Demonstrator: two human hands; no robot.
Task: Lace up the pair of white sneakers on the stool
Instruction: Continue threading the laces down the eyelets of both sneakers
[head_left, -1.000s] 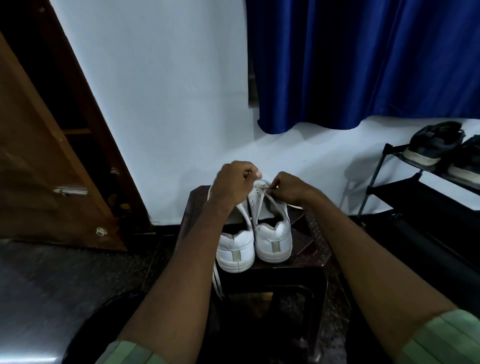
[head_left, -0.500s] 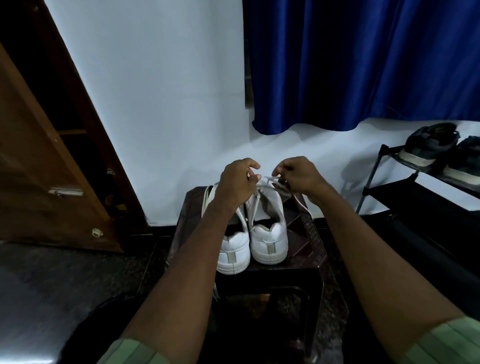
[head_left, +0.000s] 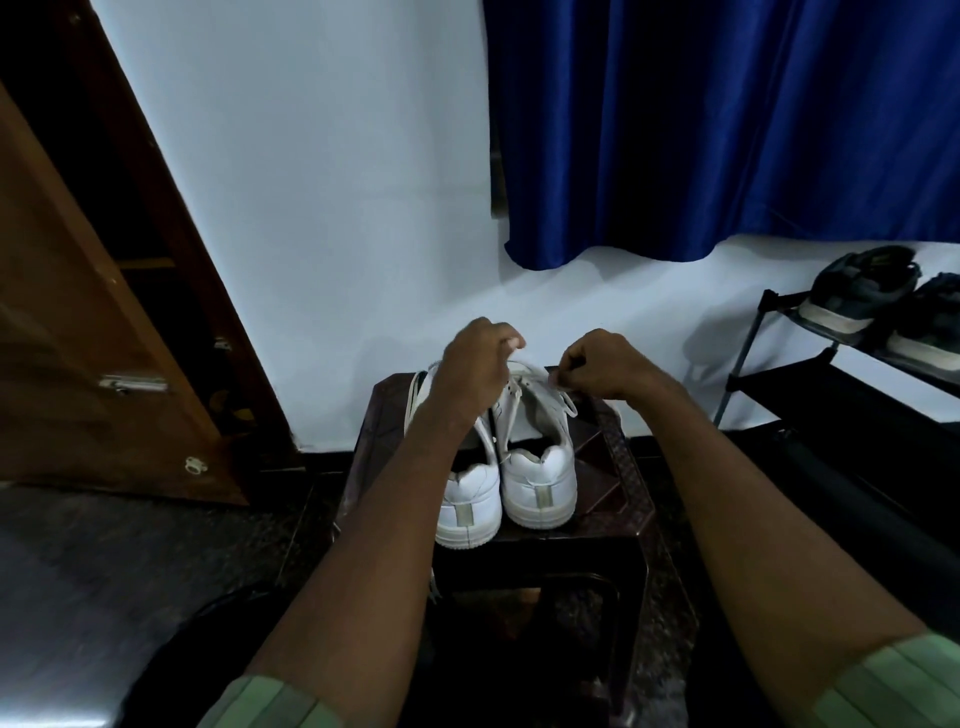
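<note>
Two white sneakers stand side by side, heels toward me, on a dark brown stool (head_left: 618, 467). The right sneaker (head_left: 540, 467) has its white lace (head_left: 566, 402) being worked near the toe end. My left hand (head_left: 475, 369) hovers over the front of both shoes, fingers curled and pinching one lace end. My right hand (head_left: 597, 364) pinches the other lace end just right of the shoe. The left sneaker (head_left: 467, 499) is partly hidden under my left forearm; a loose lace hangs off the stool below it.
A white wall rises behind the stool, with a blue curtain (head_left: 727, 130) above. A black shoe rack (head_left: 831, 374) with dark shoes (head_left: 857, 291) stands at the right. A wooden door (head_left: 78, 338) is at the left. The floor is dark.
Both hands have risen slightly from the shoe and drawn a little apart, pulling the lace ends outward. The sneakers stay in place on the stool.
</note>
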